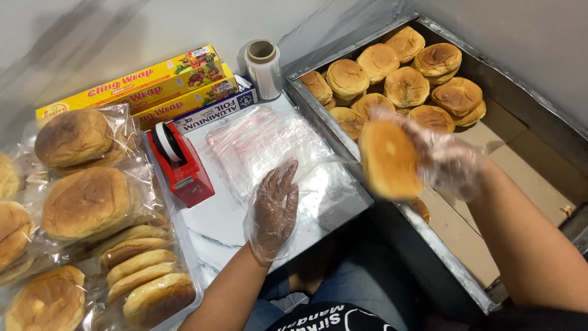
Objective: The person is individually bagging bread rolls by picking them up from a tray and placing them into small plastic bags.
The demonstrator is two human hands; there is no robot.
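Your gloved right hand [450, 160] holds a bun [389, 159] above the edge of the metal tray [318, 116], fingers wrapped around its rim. It looks light and soft, so grip gently by the sides. Your left hand [275, 208] rests, fingers apart, on a slippery clear bag [318, 184] on the table [214, 220].

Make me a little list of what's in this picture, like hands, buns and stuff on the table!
left hand: gloved, open, resting flat on the clear bags
right hand: gloved, holding one bun
metal tray: holds a heap of loose buns, lined with brown card
bagged buns: piled on the left
tape dispenser: red, beside the clear bags
wrap boxes: yellow and blue, at the back
film roll: standing upright
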